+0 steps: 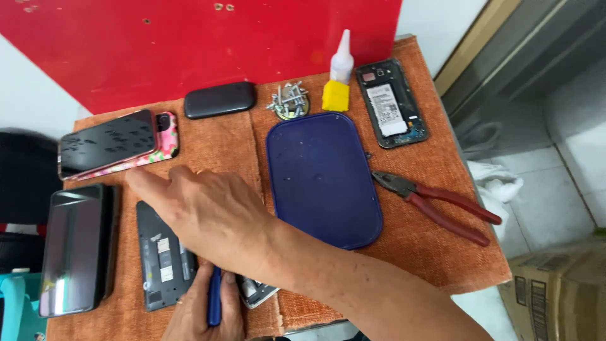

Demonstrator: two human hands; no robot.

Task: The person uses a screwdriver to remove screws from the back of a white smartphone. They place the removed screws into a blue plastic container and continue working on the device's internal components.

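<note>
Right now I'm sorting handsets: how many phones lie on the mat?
5 in clear view: opened phone top right, floral-case phone and dark one at left, small black one up top, backless phone under the right hand. Others may be hidden.

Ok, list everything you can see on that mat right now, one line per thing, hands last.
woven mat: one, orange-brown, covers the table
tray: one, dark blue, centre
pliers: one, red handles, right of the tray
glue bottle: one, white with yellow base, behind the tray
screws: small pile, silver, left of the glue bottle
opened phone: one, black, far right
oval case: one, black, far centre
stacked phones: two, top one dark, under one floral pink, far left
dark phone: one, left edge
phone back: one, black, near left
right hand: reaches left across the mat
left hand: grips a blue tool
</note>
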